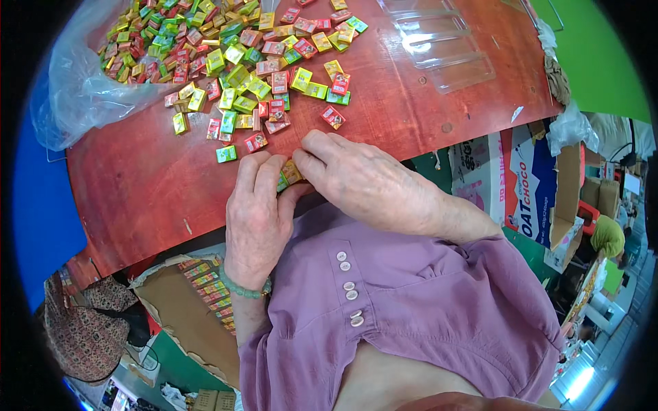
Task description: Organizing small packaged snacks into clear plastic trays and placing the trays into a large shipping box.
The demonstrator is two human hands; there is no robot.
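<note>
At the near edge of the red table (147, 185), my left hand (257, 209) and my right hand (370, 181) meet. Between their fingertips is a short row of little boxes (290, 174), green and yellow-orange, pressed side by side. My fingers hide part of the row, so its full length does not show. A green bead bracelet circles my left wrist. Just beyond my fingers lie a loose red little box (256, 142) and a green one (226, 154). Past them spreads a heap of red, yellow, green and brown little boxes (236, 75).
A clear plastic bag (86, 96) lies under the heap's left side. At the far right rests a clear compartmented tray (445, 51). Below the table's edge, an open carton (175, 308) holds rows of little boxes. A printed carton (531, 178) stands on the right.
</note>
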